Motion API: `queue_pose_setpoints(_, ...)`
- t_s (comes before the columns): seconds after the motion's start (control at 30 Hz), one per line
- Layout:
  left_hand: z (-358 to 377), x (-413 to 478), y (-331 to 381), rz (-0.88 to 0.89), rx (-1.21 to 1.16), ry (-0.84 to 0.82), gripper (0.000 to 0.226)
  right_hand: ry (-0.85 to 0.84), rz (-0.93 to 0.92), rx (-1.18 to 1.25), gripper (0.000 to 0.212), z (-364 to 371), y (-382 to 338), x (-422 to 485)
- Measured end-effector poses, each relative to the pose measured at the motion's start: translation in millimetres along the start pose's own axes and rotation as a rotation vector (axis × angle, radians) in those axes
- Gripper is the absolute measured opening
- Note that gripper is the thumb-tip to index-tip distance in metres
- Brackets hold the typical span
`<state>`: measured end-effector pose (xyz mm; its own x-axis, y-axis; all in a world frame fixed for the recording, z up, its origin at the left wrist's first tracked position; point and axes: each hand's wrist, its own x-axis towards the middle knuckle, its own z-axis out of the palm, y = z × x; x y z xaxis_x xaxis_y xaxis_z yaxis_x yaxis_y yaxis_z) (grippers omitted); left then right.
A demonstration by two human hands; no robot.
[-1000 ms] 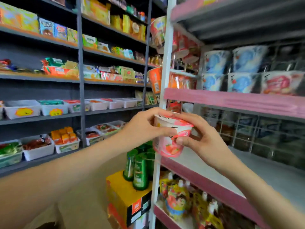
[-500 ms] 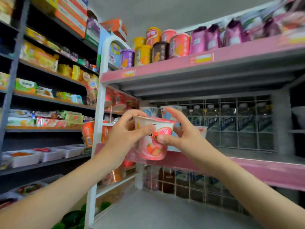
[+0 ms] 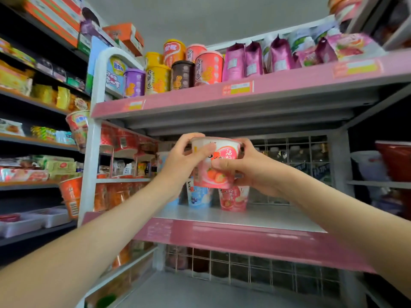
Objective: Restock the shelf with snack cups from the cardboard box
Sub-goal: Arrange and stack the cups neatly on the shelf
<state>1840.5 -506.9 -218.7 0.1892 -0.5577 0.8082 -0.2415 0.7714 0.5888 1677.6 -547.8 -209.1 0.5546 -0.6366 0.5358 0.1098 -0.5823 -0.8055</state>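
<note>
**Strawberry cup held up at the pink shelf**

I'm in a narrow shop aisle, facing a rack with pink-edged shelves. The middle shelf (image 3: 244,238) is in front of me, with a wire grid (image 3: 295,152) at its back. My left hand (image 3: 180,165) and right hand (image 3: 251,172) are close together, both clamped on one pink strawberry snack cup (image 3: 216,177), thumbs on its near side. I hold the cup upright in the air above the shelf. Under it, a blue cup (image 3: 199,196) and a pink cup (image 3: 233,200) stand side by side on the shelf. On the top shelf (image 3: 289,78) are coloured tubs (image 3: 209,67) and purple pouches (image 3: 253,58).
</note>
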Motion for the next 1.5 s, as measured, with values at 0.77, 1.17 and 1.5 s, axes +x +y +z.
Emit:
queue_pose_setpoints(0.77, 49, 92, -75, -0.254, 0.433, -0.066, 0.045, 0.366, 0.144, -0.271, 0.092, -47, 57, 102)
queue_pose_setpoints(1.17, 53, 85, -60, 0.059, 0.946, -0.211, 0.061, 0.354, -0.217, -1.120, 0.062, -42, 59, 97)
queue_pose_setpoints(1.5, 35, 70, -39, 0.089, 1.016, -0.240, 0.057, 0.322, -0.133, -1.090, 0.061, -28, 30, 81)
